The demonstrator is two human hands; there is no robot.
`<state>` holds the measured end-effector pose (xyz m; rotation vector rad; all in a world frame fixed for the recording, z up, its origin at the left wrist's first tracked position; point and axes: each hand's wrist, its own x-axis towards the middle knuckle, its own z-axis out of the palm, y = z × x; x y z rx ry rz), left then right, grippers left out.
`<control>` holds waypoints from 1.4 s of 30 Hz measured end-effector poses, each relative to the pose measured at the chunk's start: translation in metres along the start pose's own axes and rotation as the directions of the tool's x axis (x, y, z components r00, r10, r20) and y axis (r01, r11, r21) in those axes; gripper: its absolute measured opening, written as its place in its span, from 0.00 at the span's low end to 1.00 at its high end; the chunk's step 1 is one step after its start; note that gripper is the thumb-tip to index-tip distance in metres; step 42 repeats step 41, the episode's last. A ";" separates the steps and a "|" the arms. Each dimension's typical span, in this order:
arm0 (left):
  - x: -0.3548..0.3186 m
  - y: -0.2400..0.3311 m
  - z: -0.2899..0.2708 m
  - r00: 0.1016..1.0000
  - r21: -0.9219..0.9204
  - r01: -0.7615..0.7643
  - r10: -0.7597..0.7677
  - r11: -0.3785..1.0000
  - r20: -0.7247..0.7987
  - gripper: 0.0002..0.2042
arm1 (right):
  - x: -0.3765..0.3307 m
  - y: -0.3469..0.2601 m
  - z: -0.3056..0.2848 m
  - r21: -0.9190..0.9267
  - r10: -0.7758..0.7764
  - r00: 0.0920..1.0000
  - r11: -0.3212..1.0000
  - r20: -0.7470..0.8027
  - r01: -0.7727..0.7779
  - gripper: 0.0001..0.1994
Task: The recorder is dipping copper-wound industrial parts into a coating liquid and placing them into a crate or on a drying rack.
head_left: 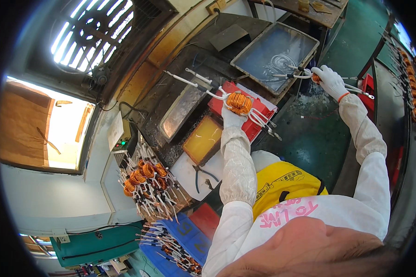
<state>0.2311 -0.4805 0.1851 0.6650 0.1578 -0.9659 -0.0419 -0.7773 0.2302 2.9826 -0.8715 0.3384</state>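
Observation:
My left hand (pixel 234 118), in a white glove, is closed on a copper-wound ring coil (pixel 240 103). The coil's white-sleeved leads stick out on both sides, one pair towards the metal-filled trough (pixel 167 131), the others over a red box (pixel 216 107) beneath it. Out to the right, my gloved right hand (pixel 331 82) grips a second ring coil (pixel 315 78), partly hidden by the fingers. This coil's leads reach left over the rim of a wide tray (pixel 315 42) holding greyish liquid; its other leads point right, past the hand.
Left of my left arm are a tray of yellow liquid (pixel 188 148), pliers (pixel 197 179) and a heap of coils (pixel 148 171). A blue bin (pixel 155 251) with more coils stands lower left. A control box (pixel 119 132) sits by the wall. Coils line a rack (pixel 413 85) at far right.

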 end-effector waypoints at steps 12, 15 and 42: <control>0.010 0.008 -0.029 0.995 0.098 -0.058 0.050 0.993 0.082 0.22 | -0.120 0.077 -0.087 0.074 0.209 0.978 0.976 -0.018 -0.207 0.14; 0.010 0.012 -0.026 0.997 0.106 -0.059 0.053 0.993 0.056 0.19 | -0.166 0.135 -0.110 -0.100 0.246 0.961 0.961 -0.123 -0.259 0.13; 0.015 0.014 -0.022 0.998 0.014 -0.047 0.048 0.999 -0.052 0.21 | -0.374 0.349 -0.127 -0.296 0.980 0.188 0.161 -0.065 -0.942 0.31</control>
